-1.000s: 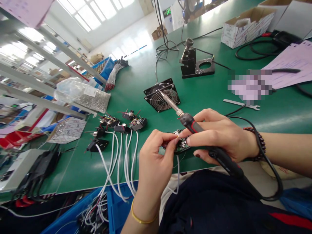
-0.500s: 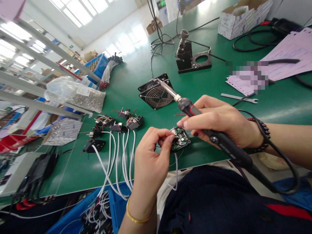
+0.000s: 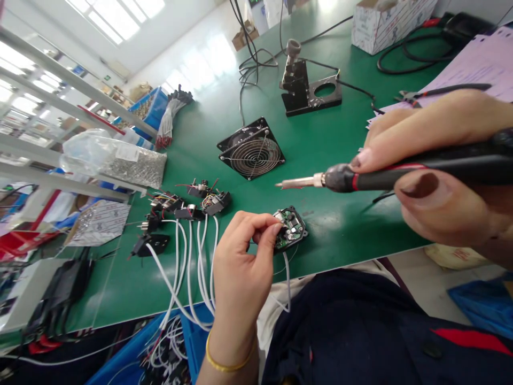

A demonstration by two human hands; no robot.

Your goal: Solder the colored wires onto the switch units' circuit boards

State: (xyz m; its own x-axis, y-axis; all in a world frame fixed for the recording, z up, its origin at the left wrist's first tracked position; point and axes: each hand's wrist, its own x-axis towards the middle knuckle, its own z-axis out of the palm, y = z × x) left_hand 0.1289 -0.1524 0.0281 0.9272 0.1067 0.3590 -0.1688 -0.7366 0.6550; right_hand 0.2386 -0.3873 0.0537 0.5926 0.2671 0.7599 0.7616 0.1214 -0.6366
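Note:
My left hand [image 3: 248, 248] pinches the left side of a small circuit board in a black housing [image 3: 293, 227] near the table's front edge. From the housing's lower side a white cable [image 3: 287, 283] hangs over that edge. Raised close to the camera at the right, my right hand [image 3: 444, 176] is closed around a soldering iron [image 3: 377, 179]. The iron lies nearly level, its tip pointing left, above and apart from the board. Several similar black housings with wires [image 3: 190, 211] sit left of my left hand, their white cables running off the front edge.
A small fan [image 3: 256, 152] stands beyond the board, with the soldering iron stand [image 3: 312, 91] behind it. Pliers [image 3: 441, 93] and pink papers [image 3: 476, 69] lie at the right. A blue bin [image 3: 192, 342] with cabled parts is below the table edge.
My right hand has moved right and up towards the camera with the soldering iron, whose tip has swung down away from the fan. My left hand keeps its pinch on the circuit board.

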